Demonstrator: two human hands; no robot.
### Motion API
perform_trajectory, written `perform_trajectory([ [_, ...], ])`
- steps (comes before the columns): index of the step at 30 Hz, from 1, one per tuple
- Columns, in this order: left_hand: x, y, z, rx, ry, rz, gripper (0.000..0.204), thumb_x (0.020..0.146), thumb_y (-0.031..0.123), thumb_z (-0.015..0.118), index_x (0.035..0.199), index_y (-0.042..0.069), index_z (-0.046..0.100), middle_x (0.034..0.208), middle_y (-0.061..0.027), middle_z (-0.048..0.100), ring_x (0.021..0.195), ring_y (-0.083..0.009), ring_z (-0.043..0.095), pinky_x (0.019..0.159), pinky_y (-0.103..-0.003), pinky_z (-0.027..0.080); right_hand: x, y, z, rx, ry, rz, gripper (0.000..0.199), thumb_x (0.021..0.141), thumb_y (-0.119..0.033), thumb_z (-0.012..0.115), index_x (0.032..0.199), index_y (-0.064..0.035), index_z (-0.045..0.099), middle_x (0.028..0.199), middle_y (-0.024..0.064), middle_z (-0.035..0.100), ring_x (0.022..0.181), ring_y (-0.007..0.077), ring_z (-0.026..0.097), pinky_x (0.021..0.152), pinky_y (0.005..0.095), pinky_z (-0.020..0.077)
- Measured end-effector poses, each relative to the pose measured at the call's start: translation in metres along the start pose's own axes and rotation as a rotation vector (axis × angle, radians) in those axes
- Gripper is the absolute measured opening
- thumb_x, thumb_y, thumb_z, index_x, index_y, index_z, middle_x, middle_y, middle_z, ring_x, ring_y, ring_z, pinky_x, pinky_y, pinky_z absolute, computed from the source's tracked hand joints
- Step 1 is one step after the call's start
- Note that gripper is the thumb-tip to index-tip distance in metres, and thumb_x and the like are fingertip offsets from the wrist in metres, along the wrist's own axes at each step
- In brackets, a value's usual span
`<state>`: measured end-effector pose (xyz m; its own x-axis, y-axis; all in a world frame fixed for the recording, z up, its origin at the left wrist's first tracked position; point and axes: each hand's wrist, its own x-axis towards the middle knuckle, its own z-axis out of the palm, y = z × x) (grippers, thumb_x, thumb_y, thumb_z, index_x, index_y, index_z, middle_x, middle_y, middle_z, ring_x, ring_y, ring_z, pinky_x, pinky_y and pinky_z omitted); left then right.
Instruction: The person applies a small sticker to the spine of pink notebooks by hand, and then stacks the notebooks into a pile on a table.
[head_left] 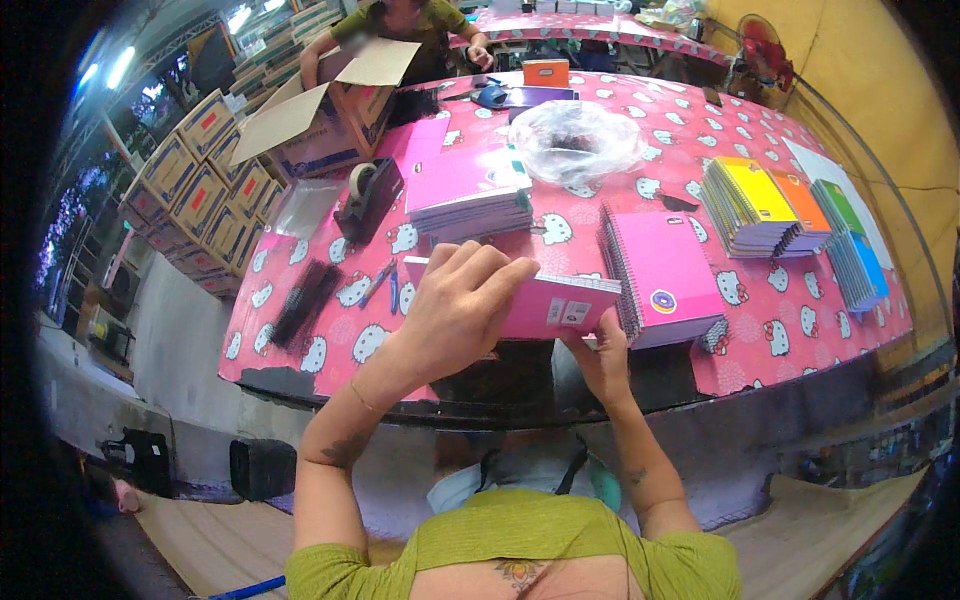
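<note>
Pink notebook (pixel 540 312) sits above the bench's (pixel 775 345) near edge, left grip (pixel 462 300) pinching its upper edge and right grip (pixel 603 358) its lower right corner, and may slip floorward should either loosen.

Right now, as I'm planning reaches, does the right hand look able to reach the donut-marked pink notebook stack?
Probably yes: the right hand is near that stack, with a free path, but it's holding a notebook.
</note>
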<state>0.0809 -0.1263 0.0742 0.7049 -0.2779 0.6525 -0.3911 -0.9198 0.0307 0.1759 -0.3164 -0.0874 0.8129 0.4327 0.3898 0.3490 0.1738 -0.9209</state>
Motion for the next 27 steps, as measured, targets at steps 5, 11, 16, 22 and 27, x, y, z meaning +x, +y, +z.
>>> perform_trajectory([
  [5, 0.001, 0.002, -0.017, 0.062, -0.007, 0.036, 0.034, 0.076, 0.007, 0.069, 0.110, 0.006, 0.065, 0.090, -0.0050, 0.061, 0.084, -0.0237, 0.059, 0.076, -0.038, 0.042, 0.005, 0.003, 0.018, -0.016, -0.040, -0.048, 0.025, 0.086, -0.006, 0.076, 0.110, -0.0034, 0.068, 0.100, 0.0059, 0.072, 0.088, 0.0128, 0.065, 0.079, 0.0290, 0.0509],
  [11, -0.022, -0.008, -0.004, 0.033, 0.012, -0.028, 0.034, 0.079, 0.004, 0.067, 0.113, 0.008, 0.066, 0.091, -0.0039, 0.063, 0.082, -0.0226, 0.060, 0.078, -0.039, 0.041, 0.003, -0.003, 0.015, -0.046, -0.154, 0.096, 0.034, 0.084, -0.009, 0.078, 0.115, -0.0020, 0.067, 0.113, 0.0091, 0.069, 0.103, 0.0167, 0.065, 0.091, 0.0324, 0.0498],
  [16, -0.077, -0.007, 0.036, 0.144, -0.115, -0.137, 0.043, 0.082, 0.012, 0.068, 0.124, 0.011, 0.063, 0.112, -0.0084, 0.066, 0.109, -0.0261, 0.060, 0.101, -0.046, 0.036, -0.003, 0.006, 0.023, 0.048, -0.191, 0.034, 0.064, 0.085, -0.014, 0.079, 0.141, -0.0030, 0.048, 0.134, 0.0141, 0.058, 0.123, 0.0225, 0.056, 0.107, 0.0373, 0.0421],
  [22, -0.179, -0.022, 0.082, -0.129, 0.381, -0.718, 0.051, 0.104, 0.020, 0.044, 0.146, -0.009, 0.038, 0.150, -0.0239, 0.043, 0.141, -0.0314, 0.039, 0.119, -0.043, 0.024, -0.008, 0.012, 0.055, 0.071, -0.103, 0.049, 0.073, 0.086, -0.015, 0.079, 0.147, -0.0061, 0.040, 0.128, 0.0150, 0.060, 0.119, 0.0239, 0.057, 0.106, 0.0372, 0.0425],
  [27, -0.203, -0.046, 0.090, -0.600, 0.345, -1.040, 0.052, 0.106, 0.025, 0.041, 0.147, -0.007, 0.039, 0.153, -0.0230, 0.040, 0.142, -0.0300, 0.038, 0.116, -0.040, 0.030, -0.001, 0.023, 0.037, 0.067, -0.124, 0.082, 0.048, 0.084, -0.004, 0.078, 0.127, -0.0050, 0.056, 0.119, 0.0080, 0.062, 0.112, 0.0183, 0.059, 0.099, 0.0326, 0.0463],
])
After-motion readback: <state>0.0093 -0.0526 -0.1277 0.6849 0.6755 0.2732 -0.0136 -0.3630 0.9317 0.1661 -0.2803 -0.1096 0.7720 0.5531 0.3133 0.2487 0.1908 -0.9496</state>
